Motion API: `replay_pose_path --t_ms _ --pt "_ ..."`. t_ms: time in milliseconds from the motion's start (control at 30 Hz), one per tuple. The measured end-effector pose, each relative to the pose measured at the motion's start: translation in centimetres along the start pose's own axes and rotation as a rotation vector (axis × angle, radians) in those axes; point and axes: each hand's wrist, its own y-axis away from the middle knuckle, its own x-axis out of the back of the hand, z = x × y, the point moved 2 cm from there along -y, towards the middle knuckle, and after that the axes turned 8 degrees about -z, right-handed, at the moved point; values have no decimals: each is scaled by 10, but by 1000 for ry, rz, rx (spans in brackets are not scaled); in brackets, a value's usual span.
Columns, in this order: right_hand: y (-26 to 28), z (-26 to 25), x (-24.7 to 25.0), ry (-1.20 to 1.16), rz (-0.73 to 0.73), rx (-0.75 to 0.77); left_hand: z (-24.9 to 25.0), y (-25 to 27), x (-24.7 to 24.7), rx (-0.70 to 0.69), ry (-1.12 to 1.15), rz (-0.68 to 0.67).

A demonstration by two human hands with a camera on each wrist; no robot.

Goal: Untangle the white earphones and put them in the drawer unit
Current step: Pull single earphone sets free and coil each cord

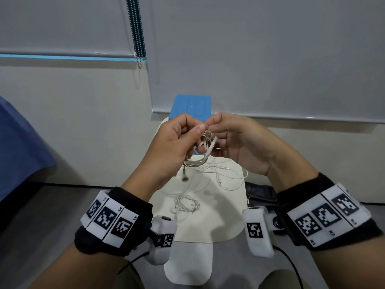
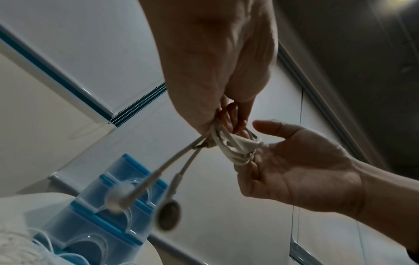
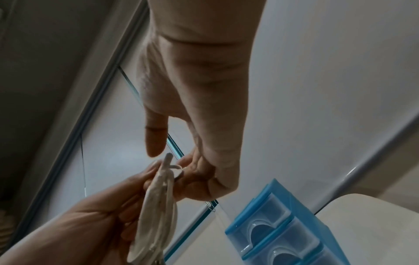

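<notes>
1. Both hands raised above the small desk (image 1: 227,226), in front of the blue drawer unit (image 1: 190,107) at its far edge; wall close behind.
2. White earphones (image 1: 203,152) held between left hand (image 1: 170,151) and right hand (image 1: 239,142); left fingers (image 1: 200,129) pinching the bundle's top, right fingers (image 1: 210,122) pinching a strand.
3. Cord bunched in tangled loops, earbuds dangling below.
4. Two more cord tangles lying on desk.

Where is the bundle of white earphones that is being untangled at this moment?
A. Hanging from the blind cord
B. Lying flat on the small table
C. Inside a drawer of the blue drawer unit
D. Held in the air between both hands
D: the left hand and right hand both pinch the looped white earphones above the table, in front of the blue drawer unit.
</notes>
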Motion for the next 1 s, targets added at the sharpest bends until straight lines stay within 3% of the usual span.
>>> replay_pose_path --t_ms 233,400,567,767,900,1000 --pt "3 11 0 66 -52 -76 -2 3 -6 -59 -24 -96" --pt "2 16 0 119 -38 -41 -7 2 -6 -56 -131 -38" --pt "-1 19 -4 715 135 125 -12 -3 -3 -66 -328 45" --pt "-1 17 -11 1199 201 16 -14 -11 4 -41 -524 162" --pt "7 -6 -19 1529 174 89 -17 -11 5 5 -727 65" --pt "8 -18 -11 1571 183 137 -12 -8 4 -40 -714 3"
